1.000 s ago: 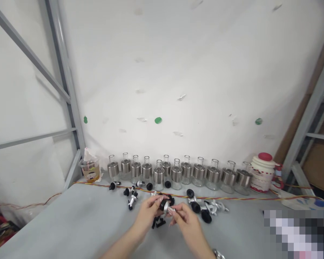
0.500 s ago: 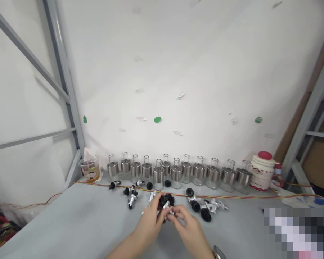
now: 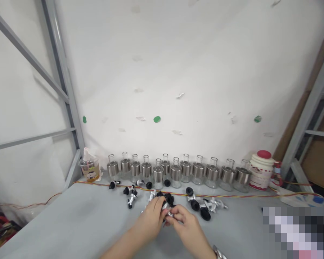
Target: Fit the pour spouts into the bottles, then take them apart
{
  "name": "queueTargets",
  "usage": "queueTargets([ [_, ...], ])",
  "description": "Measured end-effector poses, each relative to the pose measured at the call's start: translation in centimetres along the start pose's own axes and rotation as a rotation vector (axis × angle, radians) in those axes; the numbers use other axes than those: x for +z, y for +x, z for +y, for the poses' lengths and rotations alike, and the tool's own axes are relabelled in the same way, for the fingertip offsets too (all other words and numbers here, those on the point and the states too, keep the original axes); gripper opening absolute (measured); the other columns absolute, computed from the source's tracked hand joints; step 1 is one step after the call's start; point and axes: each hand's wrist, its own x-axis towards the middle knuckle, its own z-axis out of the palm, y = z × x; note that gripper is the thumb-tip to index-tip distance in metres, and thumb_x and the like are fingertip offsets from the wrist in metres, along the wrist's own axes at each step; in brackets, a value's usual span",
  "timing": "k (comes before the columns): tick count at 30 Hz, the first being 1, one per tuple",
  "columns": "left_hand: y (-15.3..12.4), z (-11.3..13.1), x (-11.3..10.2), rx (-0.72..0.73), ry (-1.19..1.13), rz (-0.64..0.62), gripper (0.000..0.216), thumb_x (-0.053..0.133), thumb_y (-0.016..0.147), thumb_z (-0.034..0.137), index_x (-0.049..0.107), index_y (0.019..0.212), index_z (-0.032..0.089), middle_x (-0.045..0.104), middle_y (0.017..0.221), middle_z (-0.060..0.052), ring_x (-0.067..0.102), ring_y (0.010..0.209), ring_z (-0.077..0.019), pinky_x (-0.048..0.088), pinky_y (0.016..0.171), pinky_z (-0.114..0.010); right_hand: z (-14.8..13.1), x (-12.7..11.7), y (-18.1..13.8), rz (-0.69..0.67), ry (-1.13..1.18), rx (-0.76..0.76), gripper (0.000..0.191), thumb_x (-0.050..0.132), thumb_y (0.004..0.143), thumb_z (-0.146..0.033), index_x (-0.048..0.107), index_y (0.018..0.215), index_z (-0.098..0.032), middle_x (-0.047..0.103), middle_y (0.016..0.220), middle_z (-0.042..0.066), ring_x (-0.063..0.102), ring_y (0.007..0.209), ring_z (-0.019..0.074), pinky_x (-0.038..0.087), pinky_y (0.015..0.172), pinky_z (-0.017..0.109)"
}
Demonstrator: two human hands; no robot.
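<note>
My left hand [image 3: 150,220] and my right hand [image 3: 184,222] meet low in the middle of the grey table [image 3: 70,223]. Both are closed around one small silver and black pourer part [image 3: 167,211], fingertips touching each other over it. Right behind the hands lies a black rubber stopper [image 3: 169,198]. More loose black stoppers [image 3: 194,205] and silver spouts [image 3: 214,205] lie scattered to the right, and others [image 3: 131,196] to the left.
A row of several glass bottles with steel collars [image 3: 175,173] stands along the white wall. A plastic cup of amber drink [image 3: 89,169] sits far left, a white jar with a red lid [image 3: 262,169] far right. A red-yellow cable [image 3: 232,196] runs across the table.
My hands have drawn closer together around the small part and shifted slightly forward. The loose black pieces that lay under them a second ago are now covered.
</note>
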Motion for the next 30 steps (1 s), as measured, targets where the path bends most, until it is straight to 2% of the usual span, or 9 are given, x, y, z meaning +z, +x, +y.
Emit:
queueTargets([
  [5,0.2,1.5,-1.3,0.123,-0.043,-0.053,0.037,0.029,0.087,0.021,0.041,0.122,0.020,0.050,0.112,-0.013,0.050,0.100,-0.0214,0.040,0.089,-0.035,-0.9,0.2,-0.5,-0.033,-0.090,-0.064,0.005,0.053,0.078,-0.026,0.049,0.078,-0.021,0.067,0.075,0.002,0.062,0.068,0.0160,0.046,0.066,0.025],
  [8,0.4,2.2,-1.9,0.108,-0.083,-0.058,0.036,0.031,0.087,0.022,0.040,0.121,0.022,0.048,0.110,-0.011,0.050,0.097,-0.0192,0.041,0.087,-0.032,-0.9,0.2,-0.8,-0.007,-0.263,-0.155,0.004,0.049,0.080,-0.024,0.052,0.080,-0.021,0.066,0.078,0.003,0.060,0.073,0.0169,0.044,0.067,0.025],
  [13,0.6,1.4,-1.1,0.067,-0.079,-0.088,0.028,0.034,0.083,0.018,0.052,0.104,0.021,0.050,0.102,-0.010,0.051,0.091,-0.0197,0.042,0.080,-0.031,-0.7,0.1,-0.9,-0.048,-0.421,-0.200,0.011,0.049,0.078,-0.018,0.057,0.086,-0.021,0.064,0.082,0.003,0.058,0.077,0.0172,0.043,0.070,0.025],
  [18,0.5,1.1,-0.8,0.081,-0.209,0.032,0.028,0.030,0.083,0.019,0.057,0.089,0.019,0.054,0.086,-0.007,0.051,0.080,-0.0182,0.041,0.072,-0.029,-1.6,-0.9,-0.3,-0.178,-0.442,-0.215,0.011,0.052,0.076,-0.016,0.060,0.079,-0.022,0.060,0.080,0.001,0.056,0.078,0.0165,0.042,0.072,0.025],
  [21,1.0,1.2,-1.4,-0.053,-0.339,0.140,0.028,0.031,0.085,0.026,0.058,0.081,0.019,0.055,0.076,-0.004,0.051,0.071,-0.0170,0.040,0.067,-0.027,-1.4,-1.9,0.5,-0.161,-0.460,-0.188,0.012,0.051,0.077,-0.017,0.061,0.080,-0.022,0.057,0.081,0.002,0.054,0.078,0.0170,0.043,0.072,0.026],
  [24,1.8,1.1,-2.1,-0.269,-0.584,0.271,0.028,0.036,0.084,0.038,0.057,0.081,0.019,0.057,0.073,-0.002,0.052,0.065,-0.0158,0.041,0.062,-0.027,-0.6,-2.2,1.0,-0.121,-0.524,-0.231,0.023,0.049,0.077,-0.013,0.061,0.093,-0.023,0.055,0.092,0.004,0.051,0.090,0.0188,0.039,0.083,0.030],
  [27,2.5,0.6,-2.3,-0.428,-0.883,0.368,0.033,0.044,0.077,0.049,0.055,0.081,0.018,0.059,0.081,-0.005,0.056,0.070,-0.0183,0.043,0.055,-0.026,0.2,-1.4,1.1,-0.184,-0.550,-0.257,0.032,0.050,0.075,-0.011,0.058,0.103,-0.025,0.053,0.101,0.004,0.047,0.100,0.0196,0.036,0.089,0.030],
  [30,2.7,0.1,-2.1,-0.505,-1.024,0.406,0.034,0.050,0.073,0.051,0.054,0.074,0.017,0.061,0.077,-0.004,0.058,0.071,-0.0182,0.042,0.051,-0.023,0.8,-0.3,1.1,-0.204,-0.579,-0.217,0.026,0.050,0.074,-0.011,0.059,0.096,-0.023,0.053,0.100,0.005,0.047,0.099,0.0210,0.036,0.088,0.031],
])
